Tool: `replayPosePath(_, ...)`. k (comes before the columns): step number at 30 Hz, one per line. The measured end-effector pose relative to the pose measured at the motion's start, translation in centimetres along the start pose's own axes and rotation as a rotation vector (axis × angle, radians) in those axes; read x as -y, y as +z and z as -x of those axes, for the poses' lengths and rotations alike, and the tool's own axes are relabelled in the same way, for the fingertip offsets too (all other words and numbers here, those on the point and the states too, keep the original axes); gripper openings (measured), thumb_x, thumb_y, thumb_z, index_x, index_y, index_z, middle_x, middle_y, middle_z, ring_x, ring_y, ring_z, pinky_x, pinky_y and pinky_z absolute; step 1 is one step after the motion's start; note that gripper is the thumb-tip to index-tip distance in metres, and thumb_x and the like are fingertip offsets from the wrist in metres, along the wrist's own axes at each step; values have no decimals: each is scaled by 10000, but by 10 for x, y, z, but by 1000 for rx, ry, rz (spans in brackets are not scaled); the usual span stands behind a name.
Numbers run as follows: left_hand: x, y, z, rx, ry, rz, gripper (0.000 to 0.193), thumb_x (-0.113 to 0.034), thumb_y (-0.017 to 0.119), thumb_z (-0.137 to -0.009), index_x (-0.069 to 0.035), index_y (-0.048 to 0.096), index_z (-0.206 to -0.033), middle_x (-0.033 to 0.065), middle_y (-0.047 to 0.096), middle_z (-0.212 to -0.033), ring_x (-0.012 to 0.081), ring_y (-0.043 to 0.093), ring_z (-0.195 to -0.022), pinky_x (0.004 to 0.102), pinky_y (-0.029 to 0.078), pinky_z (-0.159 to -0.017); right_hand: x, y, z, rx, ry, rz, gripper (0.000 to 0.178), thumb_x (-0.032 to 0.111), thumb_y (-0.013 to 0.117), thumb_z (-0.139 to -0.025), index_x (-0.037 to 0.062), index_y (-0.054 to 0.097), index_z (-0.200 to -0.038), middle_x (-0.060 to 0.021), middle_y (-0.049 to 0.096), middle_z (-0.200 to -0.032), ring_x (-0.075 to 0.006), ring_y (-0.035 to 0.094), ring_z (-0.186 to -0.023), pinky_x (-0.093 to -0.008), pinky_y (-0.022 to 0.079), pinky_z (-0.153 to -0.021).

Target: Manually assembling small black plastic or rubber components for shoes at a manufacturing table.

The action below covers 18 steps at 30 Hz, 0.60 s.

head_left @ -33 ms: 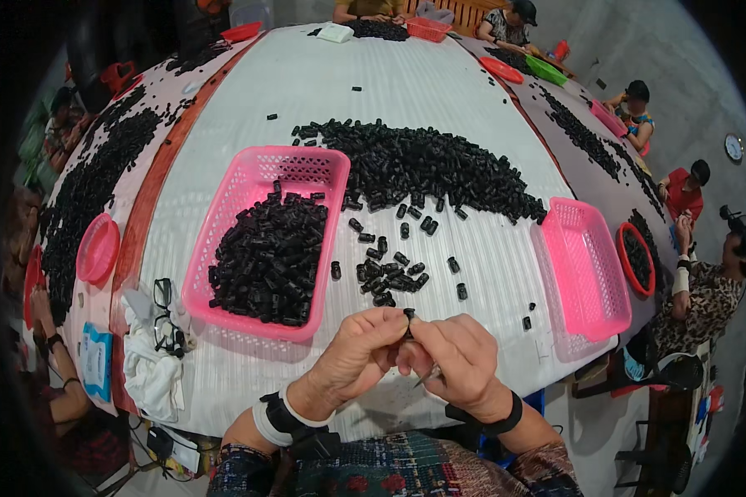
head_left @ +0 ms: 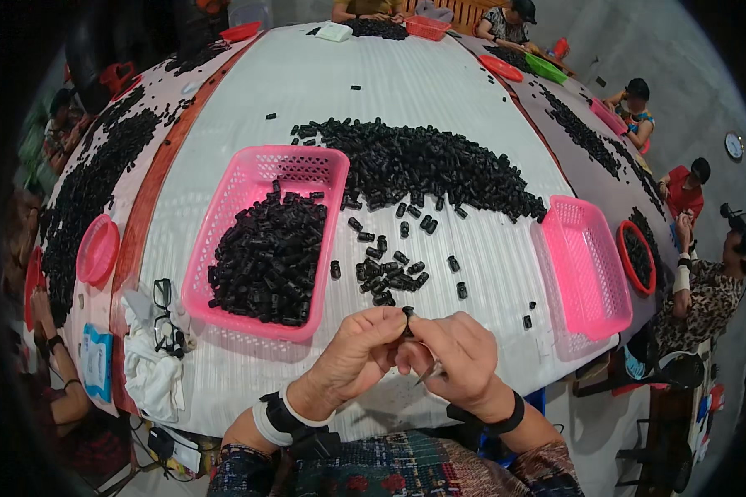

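Close to the table's near edge, my left hand (head_left: 350,348) and my right hand (head_left: 464,358) meet fingertip to fingertip. Between them is a small black cylindrical piece (head_left: 408,312), pinched by the left thumb and finger and touched by the right fingertips. A thin, pointed, metal-looking blade (head_left: 428,375) juts from under my right fingers; its other end is hidden in the hand. Just beyond lies a loose cluster of similar black pieces (head_left: 394,277). To the left, a pink basket (head_left: 197,269) holds a heap of them. Farther off spreads a long pile (head_left: 431,161).
A second pink basket (head_left: 601,273) stands at the right, its floor bare. Glasses (head_left: 167,327) rest on a white cloth (head_left: 151,373) at the left, beside a blue packet (head_left: 98,362). Other people sit around the table with their own piles and baskets.
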State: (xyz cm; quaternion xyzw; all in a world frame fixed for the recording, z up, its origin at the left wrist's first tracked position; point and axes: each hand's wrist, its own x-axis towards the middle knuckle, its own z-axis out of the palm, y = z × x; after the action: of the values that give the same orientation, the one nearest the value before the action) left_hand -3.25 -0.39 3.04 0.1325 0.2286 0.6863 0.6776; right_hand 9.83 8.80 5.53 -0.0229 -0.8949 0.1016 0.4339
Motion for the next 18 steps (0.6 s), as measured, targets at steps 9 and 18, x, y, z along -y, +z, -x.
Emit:
replayPosePath(9, 1, 3, 0, -66, -61, -3, 152, -134, 526, -848, 18, 523, -862, 77, 543, -689, 138, 507, -588, 286, 477, -509, -17, -8, -3, 172, 482, -646, 125, 98, 541, -821, -19, 547, -862, -107, 518, -676, -210, 528, -566, -278, 401, -499)
replayPosePath(18, 4, -1, 1, 13, -74, 29, 164, -121, 515, -865, 27, 515, -938, 105, 570, -772, 128, 535, -611, 287, 489, -536, -21, -5, -6, 276, 462, -422, 166, 137, 518, -847, 11, 561, -748, -89, 488, -613, -223, 501, -519, -315, 393, -461)
